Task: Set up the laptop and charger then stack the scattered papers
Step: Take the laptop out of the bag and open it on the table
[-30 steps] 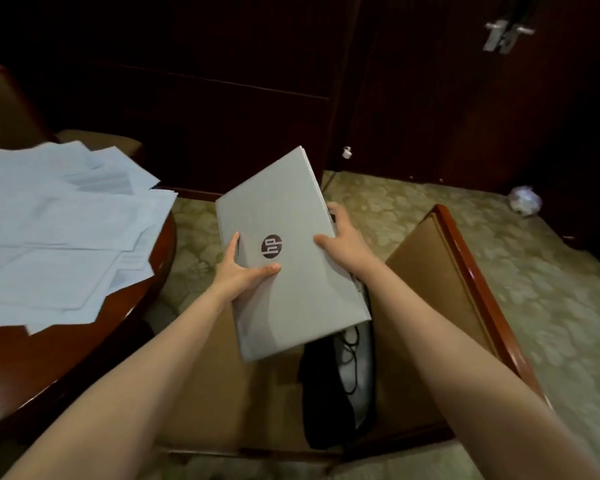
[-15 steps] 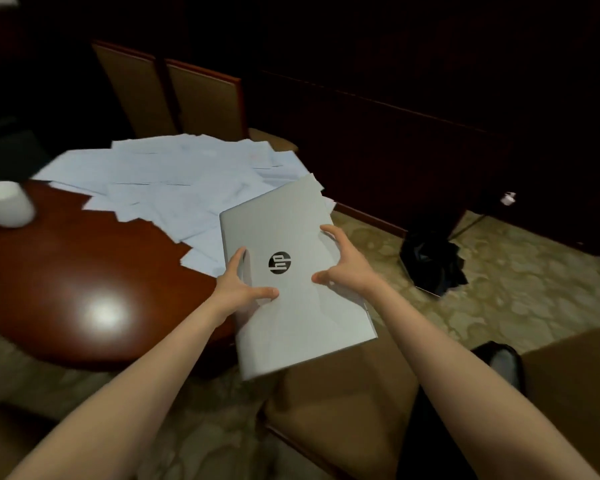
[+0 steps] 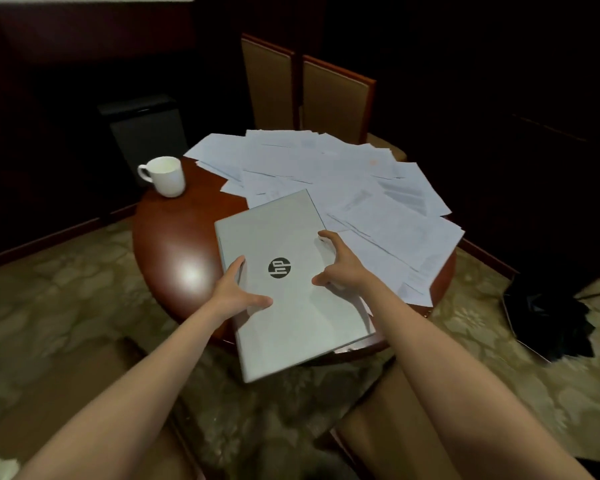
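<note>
A closed silver laptop (image 3: 291, 306) with a dark round logo hangs over the near edge of the round wooden table (image 3: 181, 244). My left hand (image 3: 238, 292) grips its left edge, thumb on the lid. My right hand (image 3: 338, 268) grips its right edge, fingers curled over the lid. Several white papers (image 3: 343, 181) lie scattered across the far and right part of the table, some under the laptop's far corner. No charger shows in this view.
A white mug (image 3: 165, 174) stands at the table's far left. Two tan chairs (image 3: 333, 95) stand behind the table, and a tan chair seat (image 3: 388, 434) sits near me. A black bag (image 3: 548, 317) lies on the patterned carpet to the right. A dark box (image 3: 146, 129) stands far left.
I turned left from the chair toward the table, carrying the laptop in both hands. The laptop now sits over the table's near edge and the papers, where earlier it was above the chair.
</note>
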